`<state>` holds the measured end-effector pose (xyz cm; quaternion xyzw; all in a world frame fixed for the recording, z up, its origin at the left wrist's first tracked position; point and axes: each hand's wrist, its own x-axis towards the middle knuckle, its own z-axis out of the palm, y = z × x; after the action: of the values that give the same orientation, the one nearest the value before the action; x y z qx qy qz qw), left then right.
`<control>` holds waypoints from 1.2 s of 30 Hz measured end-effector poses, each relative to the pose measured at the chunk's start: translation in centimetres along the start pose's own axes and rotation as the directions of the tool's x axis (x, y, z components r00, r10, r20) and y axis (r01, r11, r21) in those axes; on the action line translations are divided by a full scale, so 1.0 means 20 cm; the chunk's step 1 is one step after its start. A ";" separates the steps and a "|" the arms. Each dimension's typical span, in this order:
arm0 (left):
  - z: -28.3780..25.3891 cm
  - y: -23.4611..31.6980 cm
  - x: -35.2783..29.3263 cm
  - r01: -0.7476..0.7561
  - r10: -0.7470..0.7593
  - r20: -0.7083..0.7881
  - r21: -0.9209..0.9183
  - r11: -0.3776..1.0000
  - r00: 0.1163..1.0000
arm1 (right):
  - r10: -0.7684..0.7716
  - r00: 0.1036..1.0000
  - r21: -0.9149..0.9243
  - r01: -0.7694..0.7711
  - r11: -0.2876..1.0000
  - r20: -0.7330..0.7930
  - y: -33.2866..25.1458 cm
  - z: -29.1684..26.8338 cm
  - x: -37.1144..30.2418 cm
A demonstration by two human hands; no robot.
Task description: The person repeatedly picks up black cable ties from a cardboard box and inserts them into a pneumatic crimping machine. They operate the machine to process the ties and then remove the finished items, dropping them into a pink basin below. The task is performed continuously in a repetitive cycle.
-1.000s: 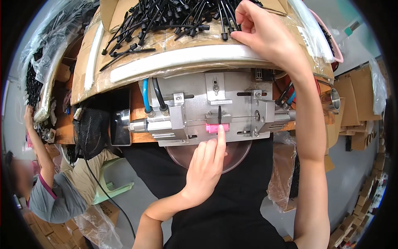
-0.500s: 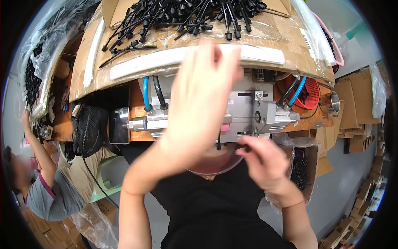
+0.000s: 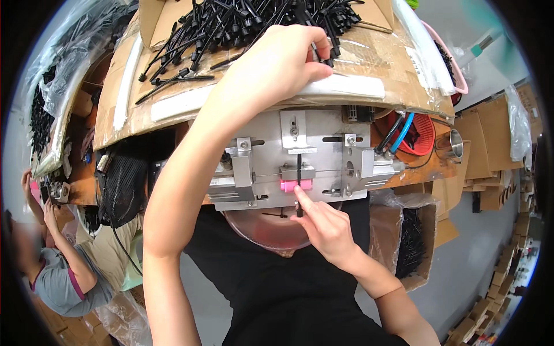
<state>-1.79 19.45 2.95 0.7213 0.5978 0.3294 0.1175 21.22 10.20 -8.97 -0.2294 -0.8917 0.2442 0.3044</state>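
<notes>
My left hand (image 3: 283, 66) is at the near edge of a pile of thin black plastic rods with wider capped ends (image 3: 236, 23), its fingers curled round one of them. In the middle of a metal fixture (image 3: 265, 193), another black rod (image 3: 299, 167) lies lengthwise over a pink block (image 3: 286, 185). My right hand (image 3: 329, 230) holds this rod's near end, index finger laid on it by the pink block and thumb beside the capped end. Below the fixture's near edge, a clear reddish bowl (image 3: 259, 233) has a black piece in it.
The pile lies on a cardboard sheet (image 3: 404, 75) above the fixture. Metal clamp blocks (image 3: 378, 167) flank the middle. A red basket (image 3: 424, 135) and metal cup (image 3: 450, 147) stand right. A box of black parts (image 3: 424, 254) is lower right. Another person (image 3: 69, 271) works at left.
My left hand has moved up from over the fixture to the pile. My right hand has moved left onto the rod at the pink block. The other person's arms have lowered.
</notes>
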 end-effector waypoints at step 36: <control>0.58 0.37 -0.97 0.155 -0.132 -0.098 0.292 0.944 0.986 | 0.258 0.963 0.951 -0.153 0.270 0.082 0.33 -0.88 1.03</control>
<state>9.82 1.86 -8.19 0.6721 0.6958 0.2532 0.0077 19.90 31.96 8.35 -0.1288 -0.5223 0.7497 0.3855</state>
